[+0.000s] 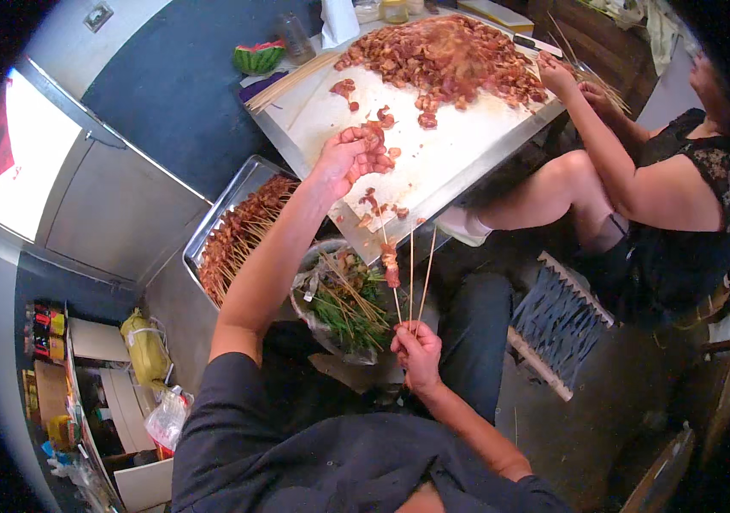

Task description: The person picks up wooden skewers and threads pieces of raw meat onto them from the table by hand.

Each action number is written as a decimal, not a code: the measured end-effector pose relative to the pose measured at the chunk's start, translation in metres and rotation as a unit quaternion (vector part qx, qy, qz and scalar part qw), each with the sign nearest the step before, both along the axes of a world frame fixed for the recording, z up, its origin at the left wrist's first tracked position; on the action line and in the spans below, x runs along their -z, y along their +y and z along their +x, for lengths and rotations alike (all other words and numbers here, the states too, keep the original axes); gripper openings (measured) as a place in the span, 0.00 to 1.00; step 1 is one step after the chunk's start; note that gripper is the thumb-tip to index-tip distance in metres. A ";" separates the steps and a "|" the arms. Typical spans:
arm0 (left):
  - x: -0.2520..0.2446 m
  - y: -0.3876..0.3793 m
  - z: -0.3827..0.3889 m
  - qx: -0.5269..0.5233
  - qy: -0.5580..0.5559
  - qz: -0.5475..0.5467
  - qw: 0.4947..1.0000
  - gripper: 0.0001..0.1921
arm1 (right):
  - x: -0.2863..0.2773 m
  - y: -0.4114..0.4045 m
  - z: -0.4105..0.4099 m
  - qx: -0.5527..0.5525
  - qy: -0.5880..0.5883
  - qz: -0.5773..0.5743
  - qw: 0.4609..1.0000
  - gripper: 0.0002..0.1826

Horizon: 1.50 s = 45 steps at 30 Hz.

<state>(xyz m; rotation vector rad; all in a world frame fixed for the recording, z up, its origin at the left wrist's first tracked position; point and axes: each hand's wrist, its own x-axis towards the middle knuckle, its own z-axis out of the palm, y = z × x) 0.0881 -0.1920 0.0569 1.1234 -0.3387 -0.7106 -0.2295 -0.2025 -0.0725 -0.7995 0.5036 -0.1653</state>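
Observation:
Over the near left part of the white tabletop [304,131], my left hand [349,160] has its fingers curled around raw meat pieces [376,138]. How many it holds is hidden by the fingers. My right hand [419,356], low in front of my body, grips three thin wooden skewers [428,272] by their lower ends. The leftmost carries a few chunks of meat [390,263] partway along its shaft; the other two are bare. Small meat scraps [400,211] lie at the near corner of the table. A large heap of cut meat [442,58] covers the far end.
A metal tray [190,251] of loaded skewers stands left of the table. Below the corner sits a lined bin [301,301] with greens and used sticks. Bare skewers [291,82] and a watermelon piece [259,59] lie at the table's left edge. Another person [666,173] sits right, near a low woven stool [560,324].

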 end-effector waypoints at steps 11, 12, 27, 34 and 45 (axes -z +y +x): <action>-0.013 0.019 -0.026 -0.040 -0.002 0.025 0.999 0.08 | 0.005 0.003 -0.003 0.005 -0.024 -0.011 1.000 0.04; -0.016 0.018 -0.026 -0.063 -0.017 0.037 0.997 0.07 | 0.006 0.004 -0.002 0.003 -0.019 -0.005 1.000 0.04; 0.012 -0.139 0.053 -0.111 -0.615 0.435 0.648 0.14 | -0.002 -0.004 0.000 0.017 0.019 0.064 0.998 0.03; 0.020 -0.128 0.051 -0.051 -0.658 0.392 0.641 0.07 | -0.009 -0.001 0.004 -0.007 0.057 0.072 0.996 0.04; 0.002 -0.073 0.043 0.043 -0.315 0.243 0.916 0.01 | -0.002 -0.002 0.000 -0.001 0.025 0.070 0.997 0.04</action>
